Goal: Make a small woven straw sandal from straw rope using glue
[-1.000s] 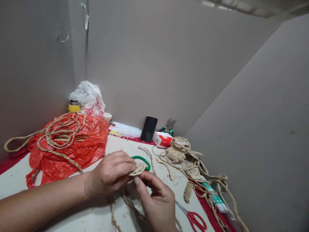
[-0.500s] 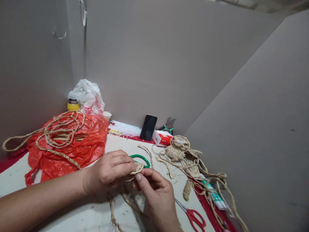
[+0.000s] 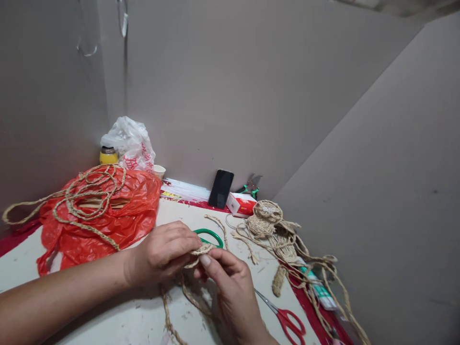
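My left hand [image 3: 163, 255] and my right hand [image 3: 232, 292] meet above the white table [image 3: 118, 316]. Together they pinch a small flat coil of braided straw rope [image 3: 201, 250]. The left hand's fingers cover the coil's near edge, and my right thumb presses on it from below. Loose tails of the same braid [image 3: 170, 318] hang under my hands and trail over the table. A green ring-shaped handle [image 3: 212, 236] lies just behind the coil, partly hidden by it.
Red-handled scissors [image 3: 287, 322] lie right of my right hand. A heap of woven straw pieces [image 3: 268, 223] sits further right. At the left lies a red plastic bag [image 3: 118, 215] with rope [image 3: 86, 194] on it. A phone [image 3: 221, 189], a red-white box [image 3: 241, 204] and green cutters [image 3: 251, 188] stand by the wall.
My right hand has slid slightly left and up, its thumb closing further onto the coil. The left hand keeps its grip. The view shifted a little.
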### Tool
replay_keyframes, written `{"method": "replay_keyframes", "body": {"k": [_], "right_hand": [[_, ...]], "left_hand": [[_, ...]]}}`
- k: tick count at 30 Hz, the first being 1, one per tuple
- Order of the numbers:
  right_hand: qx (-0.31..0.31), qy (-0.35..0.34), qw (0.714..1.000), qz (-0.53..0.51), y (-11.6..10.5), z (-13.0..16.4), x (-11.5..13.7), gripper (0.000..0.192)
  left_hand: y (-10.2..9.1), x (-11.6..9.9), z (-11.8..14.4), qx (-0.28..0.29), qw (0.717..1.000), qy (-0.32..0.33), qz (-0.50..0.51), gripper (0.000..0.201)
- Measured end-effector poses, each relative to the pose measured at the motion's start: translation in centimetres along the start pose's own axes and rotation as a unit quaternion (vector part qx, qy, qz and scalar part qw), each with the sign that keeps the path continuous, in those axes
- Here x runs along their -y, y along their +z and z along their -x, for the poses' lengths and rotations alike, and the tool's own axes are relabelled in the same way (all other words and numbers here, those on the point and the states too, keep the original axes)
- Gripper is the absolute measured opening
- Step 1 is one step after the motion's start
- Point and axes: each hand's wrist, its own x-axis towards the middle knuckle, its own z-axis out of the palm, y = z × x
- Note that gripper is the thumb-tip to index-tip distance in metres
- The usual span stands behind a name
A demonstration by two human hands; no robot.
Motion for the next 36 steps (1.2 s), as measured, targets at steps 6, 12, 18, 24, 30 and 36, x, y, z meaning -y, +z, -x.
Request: {"method": "replay_keyframes", "body": {"k": [6,12,18,24,30,36], "right_hand": [[0.005,-0.001,1.0,0.001,0.0,0.0,0.0,0.021],[-0.022,0.015,0.998,-0.062,0.3,-0.2,-0.2,0.021],[-0.06,0.024,0.993,-0.104,0.5,-0.4,-0.9,0.02],[-0.068,-0.003,0.993,-0.092,0.5,-0.1,-1.3,0.015],[-0.055,-0.013,0.998,-0.027,0.4,0.2,-0.8,0.02],[-0.12,-0.058,0.991,0.031,0.2,0.1,-0.2,0.016]], "left_hand": [[-0.1,-0.1,0.0,0.011,1.0,-0.011,0.022,0.022],[0.0,0.1,-0.2,0.005,0.999,-0.008,0.049,0.021],[0.3,0.1,-0.3,-0.023,0.998,-0.012,0.056,0.022],[0.0,-0.2,-0.5,-0.016,0.999,-0.014,0.048,0.019],[0.0,-0.5,-0.5,-0.033,0.997,-0.065,0.037,0.014],[0.4,-0.1,-0.2,-0.036,0.997,-0.047,0.049,0.018]]}}
